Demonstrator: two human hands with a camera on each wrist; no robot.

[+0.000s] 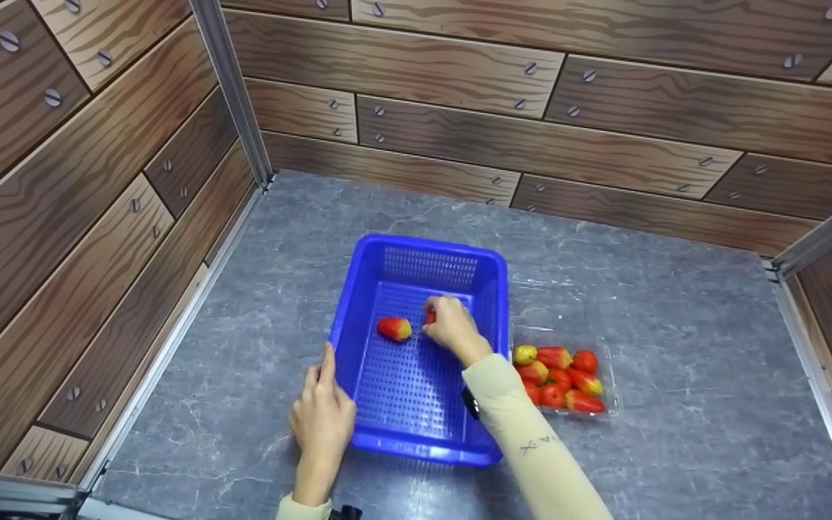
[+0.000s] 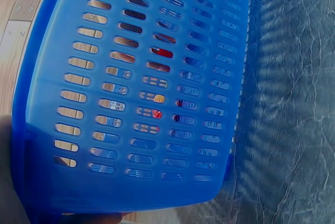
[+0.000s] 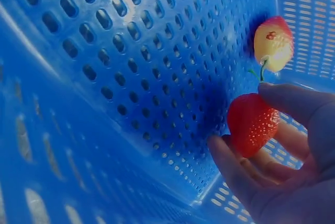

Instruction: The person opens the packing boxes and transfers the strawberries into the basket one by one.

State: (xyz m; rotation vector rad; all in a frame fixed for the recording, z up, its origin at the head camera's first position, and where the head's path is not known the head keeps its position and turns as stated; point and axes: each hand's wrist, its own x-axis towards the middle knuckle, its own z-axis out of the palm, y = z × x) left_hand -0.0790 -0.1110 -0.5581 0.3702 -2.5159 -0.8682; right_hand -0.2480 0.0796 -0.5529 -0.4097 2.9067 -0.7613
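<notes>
Right hand (image 1: 451,326) pinching strawberry (image 3: 252,123) in blue basket (image 1: 416,422); left hand (image 1: 322,415) steadying rim

Your right hand (image 1: 452,326) is low inside the blue plastic basket with holes (image 1: 416,440), so its walls stand close on every side and only the way up is open. A red and yellow strawberry (image 1: 393,328) lies just to its left. Outside the right wall sits a clear plastic tray of strawberries (image 1: 607,357). Your left hand (image 1: 323,412) rests against the left wall, with bare grey stone tabletop (image 1: 690,375) around.
</notes>
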